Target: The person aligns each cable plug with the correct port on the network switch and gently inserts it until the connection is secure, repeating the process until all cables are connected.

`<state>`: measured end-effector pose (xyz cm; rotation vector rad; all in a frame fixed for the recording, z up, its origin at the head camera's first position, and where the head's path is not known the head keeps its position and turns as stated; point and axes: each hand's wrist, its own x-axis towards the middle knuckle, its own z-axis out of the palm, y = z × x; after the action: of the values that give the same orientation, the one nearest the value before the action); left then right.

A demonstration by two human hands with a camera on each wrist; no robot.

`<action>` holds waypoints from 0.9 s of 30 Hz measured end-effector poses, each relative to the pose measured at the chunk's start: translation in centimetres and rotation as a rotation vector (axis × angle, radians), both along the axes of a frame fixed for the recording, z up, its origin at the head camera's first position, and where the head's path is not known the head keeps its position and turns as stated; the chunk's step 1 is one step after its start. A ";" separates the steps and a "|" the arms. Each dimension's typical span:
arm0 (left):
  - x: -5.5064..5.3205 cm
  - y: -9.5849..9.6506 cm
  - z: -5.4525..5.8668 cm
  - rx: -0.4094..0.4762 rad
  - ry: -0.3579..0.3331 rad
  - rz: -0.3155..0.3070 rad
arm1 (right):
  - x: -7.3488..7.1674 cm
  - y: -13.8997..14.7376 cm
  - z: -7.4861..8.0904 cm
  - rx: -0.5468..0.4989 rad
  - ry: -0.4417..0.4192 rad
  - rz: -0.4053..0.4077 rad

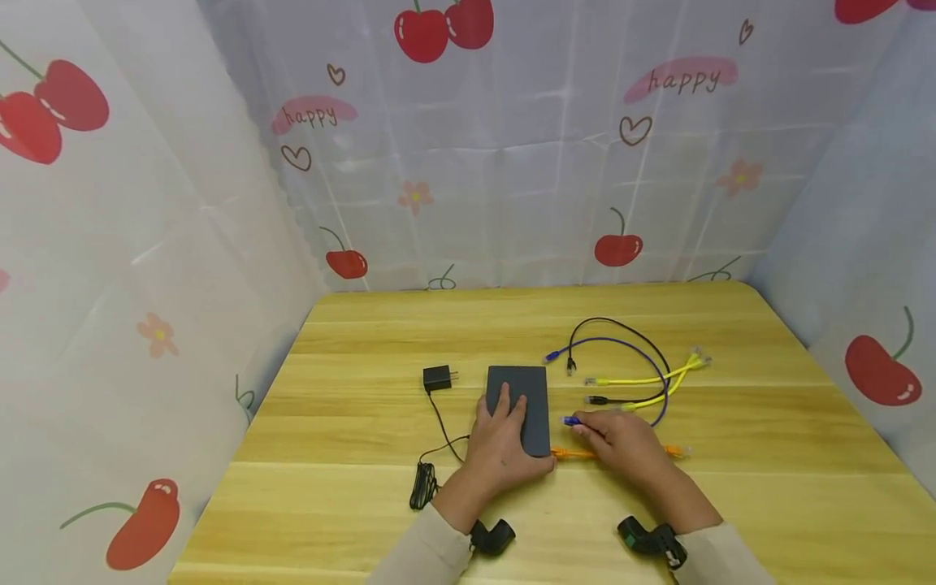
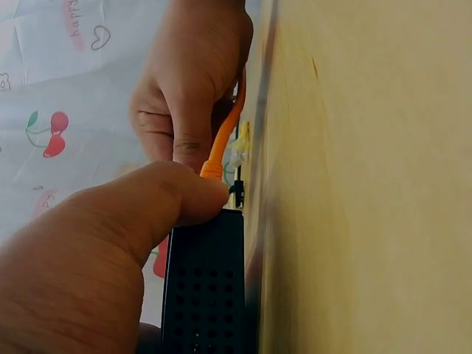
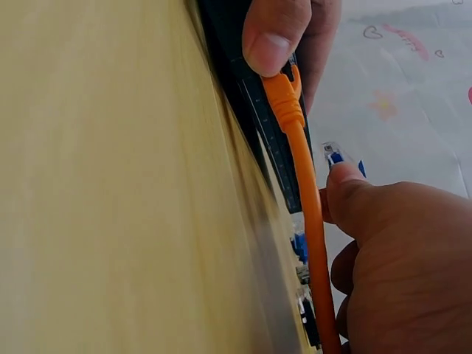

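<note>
A flat dark box like a network switch (image 1: 537,388) lies on the table under my left hand (image 1: 500,451). That hand grips it, fingers spread over the top and thumb at the near right corner. In the right wrist view the left thumb (image 3: 269,51) presses beside an orange Ethernet plug (image 3: 284,99) at the box's port side; the orange cable (image 1: 575,453) runs right beneath my right hand (image 1: 632,445). Thumb and fingers of the right hand pinch a blue Ethernet cable by its plug (image 1: 569,421), its clear tip pointing toward the box, a short gap away.
Beyond the right hand lie a black cable (image 1: 614,320) and yellow cables (image 1: 632,381), overlapping the blue cable's loop. Left of the box are a black power adapter (image 1: 437,378) and its bundled cord (image 1: 422,486). Printed curtains (image 1: 468,162) enclose the wooden table (image 1: 344,422) on three sides.
</note>
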<state>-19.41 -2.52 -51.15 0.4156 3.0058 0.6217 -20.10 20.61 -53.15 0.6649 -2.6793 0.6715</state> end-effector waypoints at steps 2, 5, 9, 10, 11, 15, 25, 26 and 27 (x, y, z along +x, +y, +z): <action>0.0 0.0 0.0 0.007 0.003 -0.001 | 0.0 -0.2 0.1 0.016 0.010 0.012; 0.0 -0.1 0.1 0.016 0.006 0.001 | 0.0 -0.5 0.2 0.030 -0.001 0.023; -0.1 -0.1 0.0 0.017 0.012 -0.005 | 0.0 -0.8 0.2 0.048 -0.041 0.033; -0.1 -0.1 0.0 0.019 0.013 -0.007 | -0.1 -0.8 0.2 0.050 -0.051 0.037; -0.1 -0.1 0.0 0.020 0.015 -0.009 | -0.1 -0.9 0.2 0.050 -0.059 0.042; -0.2 -0.1 -0.2 0.024 0.015 -0.011 | -0.1 -0.9 0.2 0.045 -0.079 0.057; -0.2 -0.1 -0.2 0.036 0.017 -0.018 | 0.0 -1.1 0.3 0.050 -0.117 0.096; -0.2 -0.1 -0.2 0.038 0.017 -0.019 | 0.0 -1.1 0.3 0.044 -0.120 0.100; -0.2 -0.1 -0.2 0.040 0.017 -0.019 | 0.0 -1.1 0.3 0.039 -0.123 0.104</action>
<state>-19.62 -2.65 -51.39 0.4535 3.0063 0.6812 -20.07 19.55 -52.87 0.8019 -2.7929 0.7101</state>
